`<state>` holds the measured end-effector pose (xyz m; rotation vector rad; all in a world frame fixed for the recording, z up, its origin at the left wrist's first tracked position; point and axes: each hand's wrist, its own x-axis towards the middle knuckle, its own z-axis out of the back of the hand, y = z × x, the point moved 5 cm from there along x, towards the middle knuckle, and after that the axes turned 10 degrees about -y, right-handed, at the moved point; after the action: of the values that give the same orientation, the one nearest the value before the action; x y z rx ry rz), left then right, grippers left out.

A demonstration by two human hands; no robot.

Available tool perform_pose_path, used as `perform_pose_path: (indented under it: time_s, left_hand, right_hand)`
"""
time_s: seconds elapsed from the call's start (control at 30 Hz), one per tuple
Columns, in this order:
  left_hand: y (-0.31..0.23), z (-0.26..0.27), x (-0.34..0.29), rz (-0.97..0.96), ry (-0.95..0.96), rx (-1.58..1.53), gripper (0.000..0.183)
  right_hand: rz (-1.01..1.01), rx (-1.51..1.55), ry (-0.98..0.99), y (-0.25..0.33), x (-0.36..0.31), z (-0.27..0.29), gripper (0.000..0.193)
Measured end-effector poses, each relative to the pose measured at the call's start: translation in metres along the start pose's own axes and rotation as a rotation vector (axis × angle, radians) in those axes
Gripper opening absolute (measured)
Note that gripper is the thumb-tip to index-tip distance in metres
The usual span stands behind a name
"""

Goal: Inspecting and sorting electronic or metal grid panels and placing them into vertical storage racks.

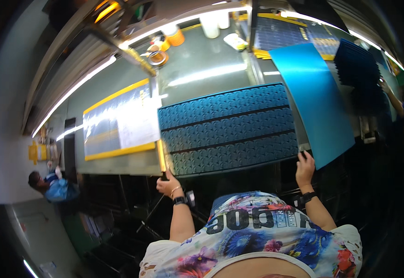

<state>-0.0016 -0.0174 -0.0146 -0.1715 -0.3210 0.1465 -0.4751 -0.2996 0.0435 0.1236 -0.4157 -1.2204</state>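
Note:
A wide, dark blue-black panel [230, 129] lies on the bench in front of me. Rows of small raised curved shapes cover it, split into three bands by two dark strips. At its near left corner, my left hand [168, 185] is closed, thumb uppermost, by a small black piece. My right hand [305, 167] is closed at the near right corner, where another small black bit shows at the fingertips. Both hands appear to grip the panel's edge. Right of the panel, a smooth bright blue sheet [311, 102] slants across the bench and overhangs its near edge.
Yellow-edged printed sheets [118, 119] lie left. Orange tape rolls [158, 58] and white cups [210, 25] stand at the back. At right is a dark ribbed stack [357, 69] beside another person's hand [384, 85]. A person in blue [58, 187] is far left.

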Motion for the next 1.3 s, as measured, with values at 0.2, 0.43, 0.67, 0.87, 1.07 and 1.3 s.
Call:
perform_pose_path:
  time_s: [0.2, 0.43, 0.67, 0.87, 1.07, 1.3]
  left_hand:
    - [0.018, -0.052, -0.004, 0.2, 0.353, -0.7, 0.046]
    - [0.026, -0.089, -0.013, 0.715, 0.789, -1.1, 0.035]
    - [0.028, -0.066, -0.006, 0.89, 1.002, -1.084, 0.037]
    - [-0.074, 0.034, 0.054, 0.446, 1.019, -1.683, 0.032]
    - [-0.348, 0.319, 0.028, -0.562, 1.192, -2.041, 0.061]
    - [-0.355, 0.154, -0.227, -0.861, 2.063, -0.896, 0.036]
  right_hand:
    - [-1.078, 1.17, 0.361, -0.071, -0.014, -0.076, 0.013]
    - [-1.15, 1.31, 0.466, -0.061, 0.007, -0.048, 0.012]
    - [-0.23, 0.939, 0.719, 0.025, 0.089, 0.099, 0.037]
    - [-0.333, 1.598, 0.437, 0.02, 0.056, 0.183, 0.049]
    - [-0.366, 2.151, -0.129, -0.022, 0.098, 0.198, 0.058]
    - [0.159, 1.382, -0.437, 0.069, 0.263, 0.259, 0.037]
